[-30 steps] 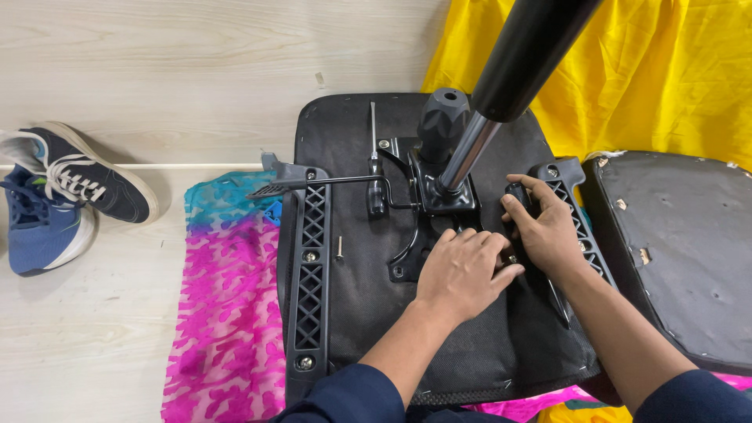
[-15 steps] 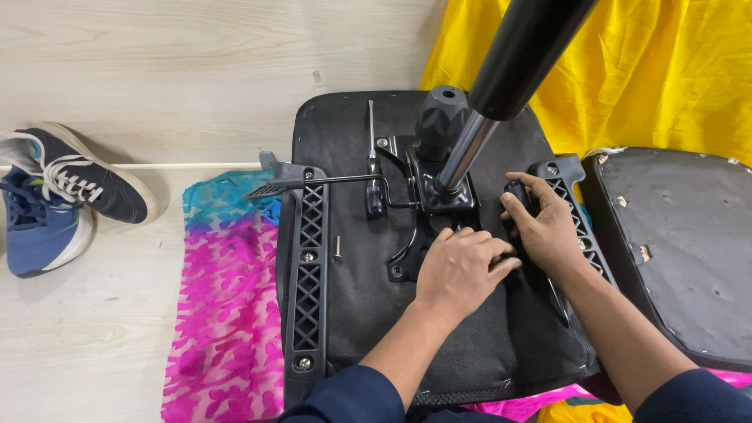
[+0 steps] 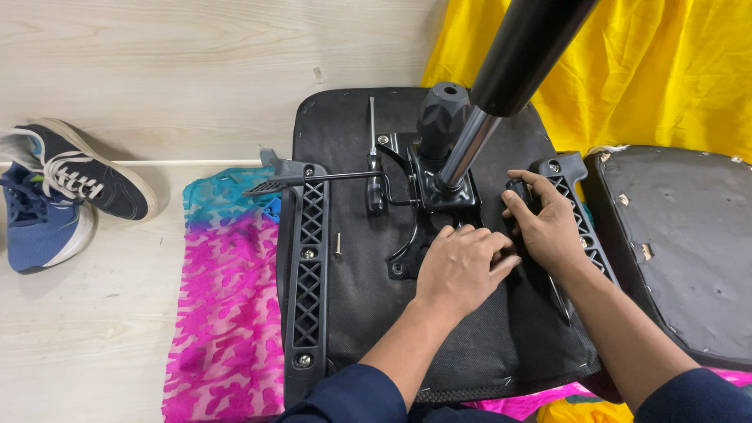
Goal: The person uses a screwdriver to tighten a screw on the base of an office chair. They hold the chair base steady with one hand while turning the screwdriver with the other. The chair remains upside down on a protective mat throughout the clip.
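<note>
Both hands are working on the seat (image 3: 368,313) lying upturned on the floor: left hand (image 3: 462,270) is pressing flat, right hand (image 3: 548,227) is gripping a black knob (image 3: 518,190). Loose bolt (image 3: 338,245) risks rolling away if the seat is jolted.

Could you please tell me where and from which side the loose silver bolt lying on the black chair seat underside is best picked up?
Pinch the small silver bolt across its thin shank, from straight above. It lies flat on the black fabric seat underside, close beside the black lattice bracket, so a sideways approach is probably blocked on that side.
</note>
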